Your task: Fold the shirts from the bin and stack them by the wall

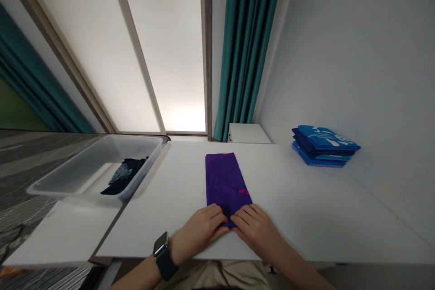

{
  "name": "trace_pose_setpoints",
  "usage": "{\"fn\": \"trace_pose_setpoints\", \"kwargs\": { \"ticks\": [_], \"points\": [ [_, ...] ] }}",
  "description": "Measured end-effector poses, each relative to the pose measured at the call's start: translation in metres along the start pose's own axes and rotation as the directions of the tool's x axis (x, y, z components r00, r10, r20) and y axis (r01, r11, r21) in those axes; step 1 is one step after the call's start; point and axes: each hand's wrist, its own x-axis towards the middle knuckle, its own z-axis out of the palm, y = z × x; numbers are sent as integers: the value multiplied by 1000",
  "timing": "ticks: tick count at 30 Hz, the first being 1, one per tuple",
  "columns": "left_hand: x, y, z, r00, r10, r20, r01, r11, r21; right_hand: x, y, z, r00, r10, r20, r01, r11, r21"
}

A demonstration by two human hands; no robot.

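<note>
A purple folded cloth (pixel 224 176) with small red marks lies lengthwise on the white table, its near end under both hands. My left hand (pixel 205 224), with a dark watch on the wrist, has its fingers closed on the near left corner. At the near right corner, my right hand (pixel 256 227) has its fingers bent together over the cloth's edge. The two hands are close to each other, with a narrow strip of purple showing between them. Both thumbs are at the cloth's near edge.
A stack of folded blue items (pixel 322 147) stands at the table's (pixel 163 204) right back. To the left, a translucent plastic bin (pixel 78 163) holds dark cloth (pixel 125 176). A small white cabinet (pixel 249 133) and teal curtains (pixel 249 45) are beyond the far edge.
</note>
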Motion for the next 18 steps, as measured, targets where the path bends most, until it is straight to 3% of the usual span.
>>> {"fn": "trace_pose_setpoints", "kwargs": {
  "ticks": [3,7,11,15,18],
  "points": [
    [-3,-5,-11,999,-13,-29,9,992,-126,2,-6,-4,999,17,29,-19,998,55],
    [-10,-39,-28,981,-158,-110,122,953,-279,9,-9,-18,990,57,130,-77,985,152],
    [-22,-69,-29,986,-166,-24,157,963,-219,11,-12,-31,967,82,243,-144,958,249],
    [-31,-67,-26,993,-116,26,119,980,-158,17,-8,-47,941,86,327,-201,920,336],
    [-34,-58,-28,991,-133,31,137,973,-186,35,6,-65,915,77,395,-241,891,384]
  ]
}}
